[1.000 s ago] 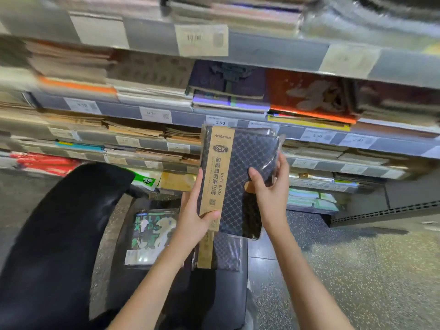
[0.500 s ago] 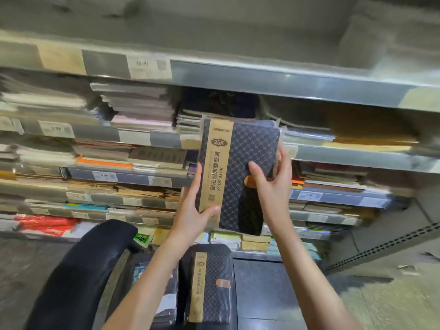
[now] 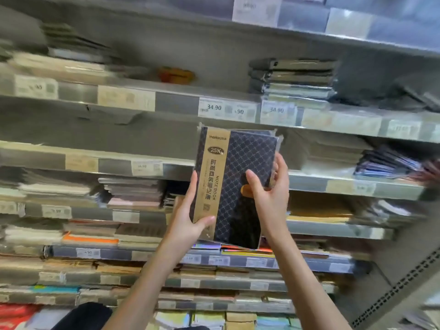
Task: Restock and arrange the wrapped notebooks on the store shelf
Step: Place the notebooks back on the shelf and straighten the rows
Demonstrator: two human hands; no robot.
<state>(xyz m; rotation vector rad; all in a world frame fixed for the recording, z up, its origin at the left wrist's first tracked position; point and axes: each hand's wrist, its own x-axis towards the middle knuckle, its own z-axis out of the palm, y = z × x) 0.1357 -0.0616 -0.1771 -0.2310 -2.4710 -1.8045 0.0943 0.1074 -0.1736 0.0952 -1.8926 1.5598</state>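
I hold a wrapped notebook [image 3: 240,177] upright in front of the shelves; it is dark navy with a diamond pattern and a tan paper band down its left side. My left hand [image 3: 188,220] grips its lower left edge, thumb on the band. My right hand [image 3: 269,194] holds its right edge, thumb on the cover and fingers behind. Its top reaches the shelf rail with the 34.90 price tags [image 3: 214,108]. A small stack of dark wrapped notebooks [image 3: 295,77] lies on the shelf above that rail, to the right.
Several metal shelves [image 3: 119,160] run across the view, stacked with flat notebooks and fronted with price labels. A perforated grey upright [image 3: 400,289] bounds the shelving at lower right. A dark rounded object [image 3: 83,316] shows at the bottom edge.
Both hands have raised the notebook from the lower shelves up to the higher shelf rails. My view has tilted upward, so the cart and floor have dropped out of sight.
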